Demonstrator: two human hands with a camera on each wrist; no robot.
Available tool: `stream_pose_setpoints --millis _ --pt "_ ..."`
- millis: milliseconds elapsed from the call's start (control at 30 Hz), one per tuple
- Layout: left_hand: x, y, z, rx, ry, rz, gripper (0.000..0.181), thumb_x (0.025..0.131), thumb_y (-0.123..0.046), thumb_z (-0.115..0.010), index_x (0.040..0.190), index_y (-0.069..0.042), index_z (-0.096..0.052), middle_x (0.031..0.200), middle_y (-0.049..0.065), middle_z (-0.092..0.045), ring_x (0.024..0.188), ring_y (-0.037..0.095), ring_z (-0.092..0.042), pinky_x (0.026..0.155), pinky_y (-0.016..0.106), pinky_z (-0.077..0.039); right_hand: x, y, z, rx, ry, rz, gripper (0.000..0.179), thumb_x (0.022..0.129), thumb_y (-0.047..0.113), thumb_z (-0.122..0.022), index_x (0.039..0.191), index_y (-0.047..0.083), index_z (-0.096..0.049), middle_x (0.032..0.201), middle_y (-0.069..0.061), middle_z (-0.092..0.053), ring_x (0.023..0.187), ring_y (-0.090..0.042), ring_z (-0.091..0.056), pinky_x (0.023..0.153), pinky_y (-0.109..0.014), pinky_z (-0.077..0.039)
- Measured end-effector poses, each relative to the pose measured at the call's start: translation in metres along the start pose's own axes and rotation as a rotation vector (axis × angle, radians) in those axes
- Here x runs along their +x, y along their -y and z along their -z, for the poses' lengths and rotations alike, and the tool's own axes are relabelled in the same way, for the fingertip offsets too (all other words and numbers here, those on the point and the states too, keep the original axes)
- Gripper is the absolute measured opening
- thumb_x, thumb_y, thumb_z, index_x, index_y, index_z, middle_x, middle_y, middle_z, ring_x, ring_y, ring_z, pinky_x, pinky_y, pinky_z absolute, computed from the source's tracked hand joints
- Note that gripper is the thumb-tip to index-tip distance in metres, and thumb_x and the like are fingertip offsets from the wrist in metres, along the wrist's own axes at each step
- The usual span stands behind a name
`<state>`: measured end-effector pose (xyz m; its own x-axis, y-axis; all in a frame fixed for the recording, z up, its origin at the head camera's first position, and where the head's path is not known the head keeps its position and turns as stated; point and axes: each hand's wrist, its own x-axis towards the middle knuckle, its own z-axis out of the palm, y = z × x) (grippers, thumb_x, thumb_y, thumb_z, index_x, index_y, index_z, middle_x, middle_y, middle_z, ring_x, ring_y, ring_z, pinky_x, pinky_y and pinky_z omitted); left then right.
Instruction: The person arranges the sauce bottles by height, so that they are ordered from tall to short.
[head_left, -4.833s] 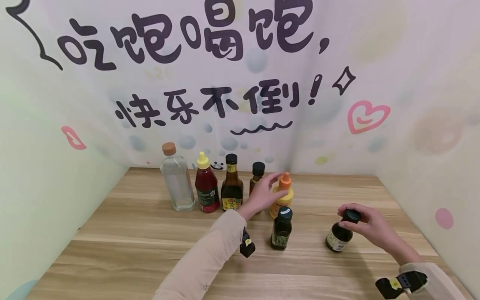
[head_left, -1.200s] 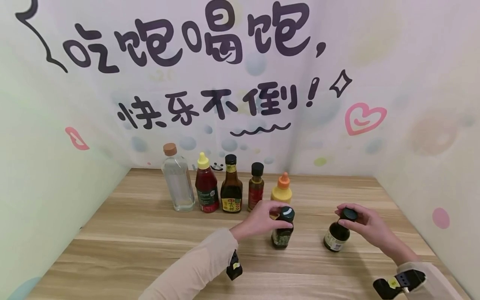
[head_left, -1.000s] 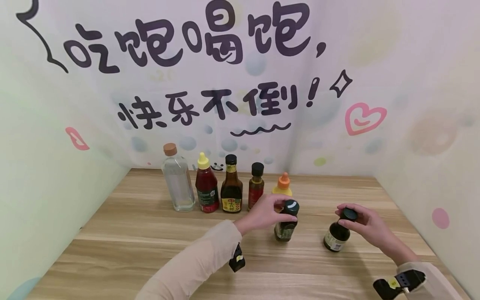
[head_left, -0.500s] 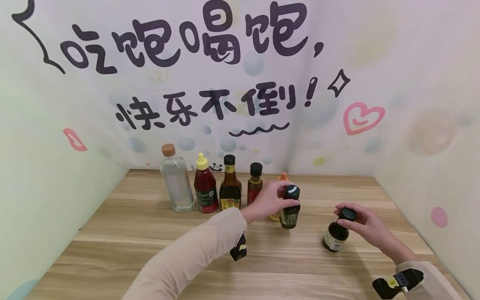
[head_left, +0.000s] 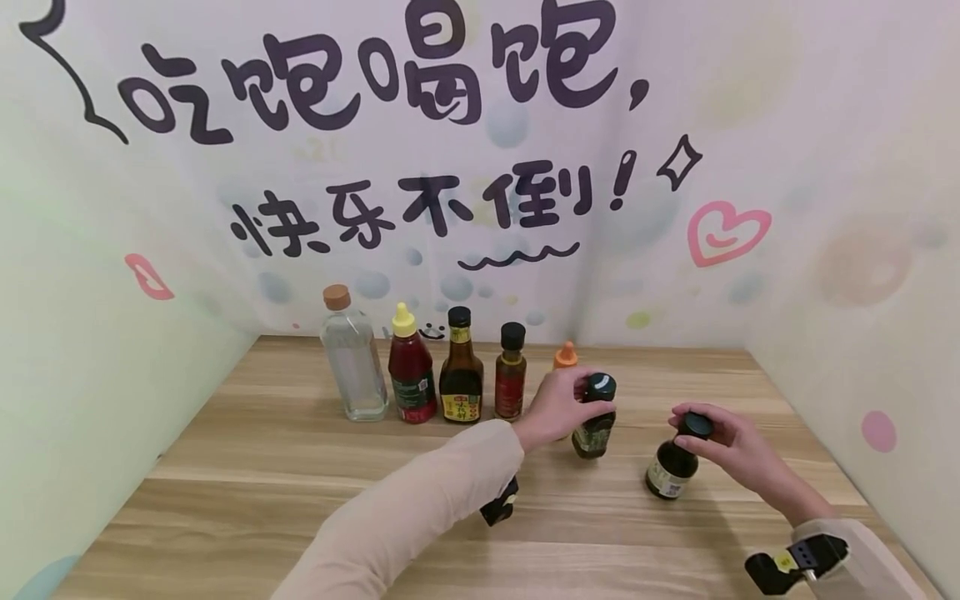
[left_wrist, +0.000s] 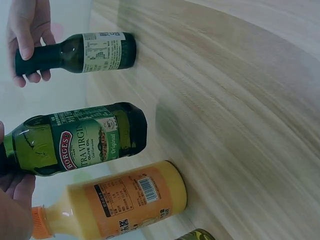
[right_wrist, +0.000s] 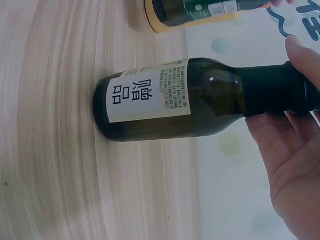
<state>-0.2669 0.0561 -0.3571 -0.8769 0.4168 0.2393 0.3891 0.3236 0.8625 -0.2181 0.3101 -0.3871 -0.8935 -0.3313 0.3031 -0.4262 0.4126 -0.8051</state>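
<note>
My left hand point(head_left: 558, 406) grips a green glass olive oil bottle point(head_left: 593, 437) by its dark cap and neck. In the left wrist view its label reads Borges extra virgin olive oil, and its base hangs just over the table. Partly hidden behind it is a yellow squeeze bottle point(left_wrist: 135, 200) with an orange nozzle cap. My right hand point(head_left: 738, 446) holds a small dark green bottle point(right_wrist: 150, 100) by the neck, thumb on one side and fingers on the other. That bottle stands on the wooden table, with a cream label around its body.
Left of the squeeze bottle stand a small red-labelled bottle point(head_left: 511, 379), a brown sauce bottle point(head_left: 461, 379), a red sauce bottle point(head_left: 412, 379) with a yellow tip and a clear bottle point(head_left: 354, 367). Behind this row hangs a white printed backdrop point(head_left: 420, 158); side panels flank the table point(head_left: 247, 500).
My left hand has gone from the yellow squeeze bottle to the olive oil bottle, raised it, and carried it back and to the right. The right hand stays on its bottle.
</note>
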Motion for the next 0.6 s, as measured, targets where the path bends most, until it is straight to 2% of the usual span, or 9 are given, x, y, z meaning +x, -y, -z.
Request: stream_pose_setpoints --millis 133,367,600 --pt "0.004 0.001 -0.006 -0.006 -0.002 0.013 0.038 0.075 -0.018 -0.071 0.109 -0.007 -0.060 0.100 0.003 -0.063 0.085 0.005 -0.059 0.071 0.015 -0.046 0.000 0.000 0.000 -0.011 -0.006 -0.007 0.032 0.083 0.003 -0.059 0.114 -0.003 -0.051 0.100 0.014 -0.060 0.090 -0.001 -0.057 0.069 -0.019 -0.049" --pt "0.014 0.012 -0.020 -0.003 -0.022 0.008 0.038 0.075 -0.018 -0.071 0.109 -0.005 -0.059 0.100 0.004 -0.062 0.085 0.007 -0.058 0.071 0.015 -0.046 0.001 -0.002 0.000 -0.013 -0.010 0.002 0.031 0.083 0.002 -0.060 0.113 -0.003 -0.051 0.099 0.013 -0.060 0.088 -0.002 -0.058 0.068 -0.020 -0.050" --pt "0.022 0.013 -0.025 0.055 -0.045 -0.001 0.037 0.076 -0.018 -0.070 0.110 -0.009 -0.059 0.100 0.002 -0.062 0.086 0.006 -0.057 0.071 0.016 -0.045 0.000 -0.002 0.000 -0.005 -0.016 0.019 0.033 0.082 0.001 -0.060 0.113 -0.004 -0.051 0.099 0.014 -0.060 0.088 -0.002 -0.058 0.068 -0.020 -0.050"
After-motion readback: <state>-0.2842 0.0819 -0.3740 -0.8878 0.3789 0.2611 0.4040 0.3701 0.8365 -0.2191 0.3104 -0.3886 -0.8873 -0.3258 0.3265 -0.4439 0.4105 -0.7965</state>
